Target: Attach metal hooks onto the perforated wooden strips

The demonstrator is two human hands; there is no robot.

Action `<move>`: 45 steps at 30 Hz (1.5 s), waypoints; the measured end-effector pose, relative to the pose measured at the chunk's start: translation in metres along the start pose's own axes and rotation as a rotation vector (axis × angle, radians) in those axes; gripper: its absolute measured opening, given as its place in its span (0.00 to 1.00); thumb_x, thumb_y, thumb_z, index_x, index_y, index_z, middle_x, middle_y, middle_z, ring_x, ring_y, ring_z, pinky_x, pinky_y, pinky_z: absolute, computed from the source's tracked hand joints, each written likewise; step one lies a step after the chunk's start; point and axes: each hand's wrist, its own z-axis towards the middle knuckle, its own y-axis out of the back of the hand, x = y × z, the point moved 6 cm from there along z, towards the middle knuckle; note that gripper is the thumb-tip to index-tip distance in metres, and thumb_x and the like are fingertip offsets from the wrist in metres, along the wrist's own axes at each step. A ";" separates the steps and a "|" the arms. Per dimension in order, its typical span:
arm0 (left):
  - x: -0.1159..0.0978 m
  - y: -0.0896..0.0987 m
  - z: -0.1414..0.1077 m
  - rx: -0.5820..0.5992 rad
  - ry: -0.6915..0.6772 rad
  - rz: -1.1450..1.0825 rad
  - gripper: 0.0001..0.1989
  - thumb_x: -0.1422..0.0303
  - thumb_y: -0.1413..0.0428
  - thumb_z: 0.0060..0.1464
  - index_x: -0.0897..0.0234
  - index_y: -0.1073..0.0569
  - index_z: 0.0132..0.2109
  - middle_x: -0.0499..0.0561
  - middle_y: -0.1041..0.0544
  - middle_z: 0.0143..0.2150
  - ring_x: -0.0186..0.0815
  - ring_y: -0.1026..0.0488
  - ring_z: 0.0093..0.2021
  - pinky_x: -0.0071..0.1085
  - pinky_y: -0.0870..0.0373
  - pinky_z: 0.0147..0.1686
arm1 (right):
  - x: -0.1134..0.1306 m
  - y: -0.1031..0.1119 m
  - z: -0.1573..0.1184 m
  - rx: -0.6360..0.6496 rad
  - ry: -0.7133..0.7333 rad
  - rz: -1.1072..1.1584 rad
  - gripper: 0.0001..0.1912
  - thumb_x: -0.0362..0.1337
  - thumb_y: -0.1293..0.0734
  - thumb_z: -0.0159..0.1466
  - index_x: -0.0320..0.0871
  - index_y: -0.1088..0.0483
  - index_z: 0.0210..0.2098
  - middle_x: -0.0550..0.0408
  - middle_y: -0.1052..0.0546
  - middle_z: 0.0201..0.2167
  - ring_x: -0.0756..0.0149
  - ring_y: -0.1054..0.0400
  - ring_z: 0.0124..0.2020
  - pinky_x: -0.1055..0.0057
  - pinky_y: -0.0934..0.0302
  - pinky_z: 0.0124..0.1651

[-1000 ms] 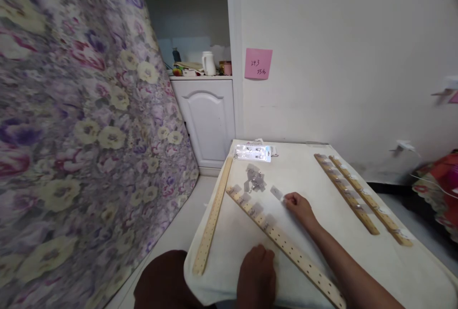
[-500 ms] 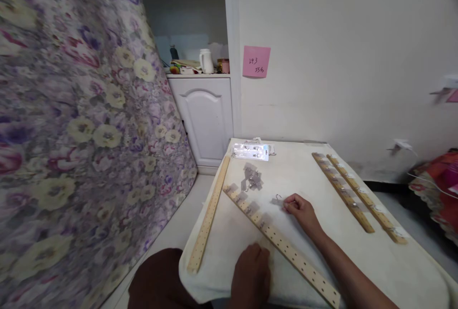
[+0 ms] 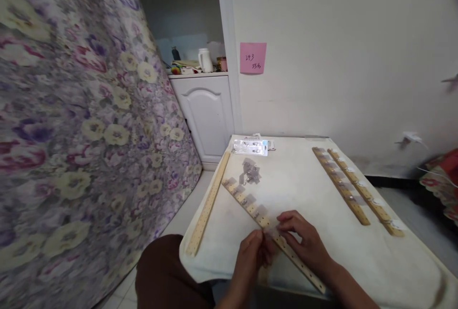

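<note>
A pale wooden strip with rows of holes (image 3: 302, 269) lies diagonally across the table, several clear square hooks (image 3: 249, 199) fixed along its far part. My left hand (image 3: 255, 251) is closed at the strip's near-left edge, its thumb and fingertips pinching there; some fingers are hidden beneath. My right hand (image 3: 304, 238) pinches another clear square hook (image 3: 272, 231) over the holes, close to my left fingertips. Whether that hook touches the strip is hard to tell. A pile of loose clear hooks (image 3: 251, 171) lies beyond the strip.
A bare wooden strip (image 3: 203, 218) lies along the table's left side. Two strips fitted with hooks (image 3: 339, 182) lie at the right. Clear blister packs (image 3: 250, 147) rest at the far edge of the cloth-covered table (image 3: 386, 271). A floral curtain (image 3: 89, 156) hangs at left.
My right hand has brought the clear hook left and nearer, onto the strip. My left hand has moved up to meet it at the strip's edge. The view has shifted slightly.
</note>
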 end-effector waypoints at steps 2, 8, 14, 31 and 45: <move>0.004 -0.004 0.000 -0.009 0.030 -0.088 0.22 0.49 0.46 0.51 0.65 0.33 0.27 0.46 0.30 0.22 0.25 0.39 0.17 0.24 0.47 0.19 | -0.002 -0.003 -0.004 0.010 -0.005 -0.002 0.07 0.32 0.39 0.63 0.45 0.29 0.35 0.48 0.27 0.42 0.61 0.32 0.45 0.65 0.35 0.46; 0.014 -0.004 -0.001 -0.082 0.116 -0.142 0.19 0.54 0.40 0.44 0.66 0.33 0.28 0.45 0.29 0.21 0.24 0.39 0.15 0.22 0.51 0.17 | -0.011 -0.002 -0.009 0.016 -0.094 0.081 0.09 0.34 0.41 0.63 0.45 0.30 0.37 0.46 0.27 0.46 0.60 0.32 0.48 0.65 0.34 0.47; 0.024 -0.005 0.002 -0.130 0.140 -0.092 0.16 0.56 0.41 0.43 0.66 0.33 0.29 0.45 0.28 0.20 0.24 0.38 0.14 0.22 0.50 0.15 | -0.040 -0.012 -0.016 0.097 -0.471 0.305 0.11 0.39 0.39 0.61 0.45 0.33 0.43 0.55 0.25 0.30 0.66 0.30 0.29 0.71 0.35 0.32; -0.009 0.009 -0.012 -0.163 -0.465 0.898 0.14 0.71 0.56 0.61 0.62 0.29 0.49 0.54 0.27 0.41 0.38 0.30 0.43 0.34 0.33 0.44 | -0.080 -0.031 0.006 0.130 -0.580 0.165 0.05 0.35 0.37 0.56 0.42 0.30 0.30 0.58 0.27 0.24 0.67 0.35 0.27 0.72 0.43 0.31; 0.010 0.008 -0.015 -0.084 -0.648 1.133 0.28 0.82 0.57 0.53 0.62 0.38 0.60 0.57 0.30 0.46 0.40 0.35 0.47 0.39 0.31 0.46 | -0.087 -0.032 0.004 0.139 -0.632 0.109 0.07 0.35 0.37 0.55 0.42 0.29 0.31 0.57 0.26 0.24 0.66 0.34 0.27 0.72 0.42 0.31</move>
